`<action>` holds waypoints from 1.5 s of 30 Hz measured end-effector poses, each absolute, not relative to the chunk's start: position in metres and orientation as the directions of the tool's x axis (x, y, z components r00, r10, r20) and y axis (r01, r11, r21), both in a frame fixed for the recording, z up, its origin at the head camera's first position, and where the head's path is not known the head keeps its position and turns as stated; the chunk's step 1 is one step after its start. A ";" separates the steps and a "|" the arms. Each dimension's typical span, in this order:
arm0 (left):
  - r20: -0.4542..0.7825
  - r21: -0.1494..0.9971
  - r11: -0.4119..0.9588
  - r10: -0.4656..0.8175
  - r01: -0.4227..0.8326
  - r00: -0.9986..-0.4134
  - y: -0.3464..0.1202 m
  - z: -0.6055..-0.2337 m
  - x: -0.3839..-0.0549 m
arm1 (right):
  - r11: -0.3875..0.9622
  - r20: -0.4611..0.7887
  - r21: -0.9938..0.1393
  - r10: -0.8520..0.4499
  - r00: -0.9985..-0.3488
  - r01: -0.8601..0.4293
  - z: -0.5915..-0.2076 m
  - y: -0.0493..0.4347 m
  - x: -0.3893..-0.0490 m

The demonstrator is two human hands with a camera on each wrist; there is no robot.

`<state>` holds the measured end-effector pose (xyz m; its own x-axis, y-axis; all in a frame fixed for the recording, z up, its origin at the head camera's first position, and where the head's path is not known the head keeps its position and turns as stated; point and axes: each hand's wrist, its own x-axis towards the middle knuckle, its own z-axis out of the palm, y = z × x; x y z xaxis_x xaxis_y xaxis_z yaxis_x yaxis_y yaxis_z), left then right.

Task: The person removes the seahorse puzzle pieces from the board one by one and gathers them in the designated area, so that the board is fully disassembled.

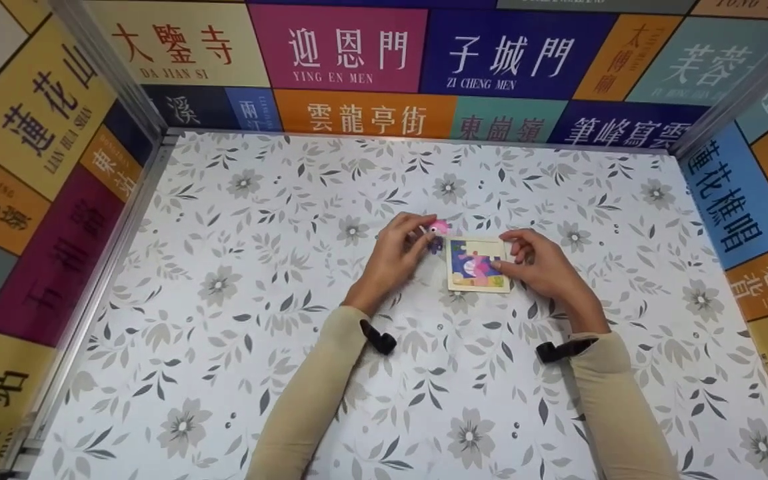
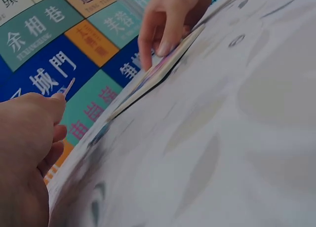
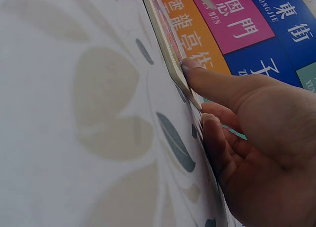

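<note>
Near the middle of the table lies a small square jigsaw puzzle board (image 1: 481, 290) with a pale frame, partly filled with pink, blue and yellow pieces. Bare cream backing shows at its upper part. My left hand (image 1: 396, 252), just left of the board, pinches a pink and purple puzzle piece (image 1: 439, 228) between thumb and fingers; in the left wrist view this piece (image 2: 70, 87) shows edge-on, raised off the table. At the board's right side, my right hand (image 1: 536, 265) grips the edge, its thumb (image 3: 193, 71) over the top and the other fingers curled beside the frame.
A white cloth with grey flowers and leaves covers the table (image 1: 217, 373). Upright panels (image 1: 357, 50) with coloured blocks and lettering border it at the back and both sides. Each wrist wears a black camera strap (image 1: 379, 337).
</note>
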<state>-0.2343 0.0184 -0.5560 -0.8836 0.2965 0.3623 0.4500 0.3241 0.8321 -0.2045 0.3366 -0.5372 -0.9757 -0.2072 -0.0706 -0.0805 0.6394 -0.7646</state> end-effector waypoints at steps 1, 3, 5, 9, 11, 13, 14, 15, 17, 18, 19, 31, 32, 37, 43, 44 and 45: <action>0.361 0.827 0.337 0.294 0.450 -0.885 0.013 -0.556 -0.235 | 0.639 -0.070 -0.765 -0.204 -0.977 -0.079 -0.538 0.336 -0.205; 0.364 0.813 0.365 0.290 0.454 -0.885 0.004 -0.558 -0.237 | 0.639 -0.066 -0.765 -0.204 -0.977 -0.082 -0.538 0.336 -0.205; 0.367 0.794 0.398 0.287 0.459 -0.885 -0.005 -0.559 -0.238 | 0.634 -0.066 -0.769 -0.200 -0.978 -0.077 -0.538 0.336 -0.205; 0.360 0.770 0.441 0.295 0.461 -0.885 -0.014 -0.562 -0.240 | 0.626 -0.078 -0.777 -0.199 -0.977 -0.066 -0.538 0.336 -0.204; 0.352 0.760 0.455 0.311 0.464 -0.883 -0.017 -0.563 -0.241 | 0.625 -0.077 -0.778 -0.204 -0.976 -0.069 -0.537 0.336 -0.204; 0.345 0.747 0.469 0.332 0.471 -0.878 -0.018 -0.563 -0.241 | 0.623 -0.074 -0.779 -0.210 -0.975 -0.075 -0.537 0.336 -0.203; 0.342 0.740 0.476 0.341 0.474 -0.876 -0.019 -0.563 -0.241 | 0.621 -0.072 -0.780 -0.212 -0.975 -0.078 -0.537 0.335 -0.203; 0.340 0.731 0.485 0.350 0.480 -0.873 -0.019 -0.563 -0.241 | 0.620 -0.070 -0.781 -0.214 -0.974 -0.080 -0.536 0.336 -0.203; 0.338 0.718 0.496 0.365 0.488 -0.868 -0.021 -0.563 -0.242 | 0.620 -0.066 -0.780 -0.216 -0.974 -0.085 -0.536 0.336 -0.203; 0.337 0.710 0.503 0.371 0.493 -0.865 -0.021 -0.563 -0.242 | 0.621 -0.066 -0.780 -0.217 -0.974 -0.085 -0.536 0.336 -0.203; 0.336 0.703 0.509 0.378 0.497 -0.863 -0.022 -0.563 -0.243 | 0.621 -0.066 -0.779 -0.218 -0.974 -0.086 -0.536 0.336 -0.203; 0.294 0.691 0.529 0.418 0.493 -0.860 -0.026 -0.562 -0.242 | 0.607 -0.061 -0.790 -0.218 -0.974 -0.087 -0.537 0.335 -0.203; 0.291 0.689 0.532 0.419 0.492 -0.860 -0.026 -0.562 -0.242 | 0.607 -0.061 -0.790 -0.216 -0.974 -0.085 -0.537 0.335 -0.203; 0.287 0.689 0.536 0.416 0.488 -0.863 -0.025 -0.562 -0.243 | 0.611 -0.065 -0.788 -0.210 -0.976 -0.079 -0.537 0.334 -0.203; 0.272 0.698 0.548 0.393 0.461 -0.878 -0.025 -0.562 -0.243 | 0.616 -0.077 -0.785 -0.206 -0.976 -0.067 -0.536 0.335 -0.202; 0.272 0.697 0.550 0.390 0.459 -0.880 -0.025 -0.563 -0.243 | 0.616 -0.077 -0.784 -0.206 -0.975 -0.068 -0.536 0.335 -0.202; 0.273 0.698 0.549 0.389 0.460 -0.880 -0.025 -0.563 -0.243 | 0.617 -0.076 -0.784 -0.207 -0.975 -0.070 -0.536 0.335 -0.202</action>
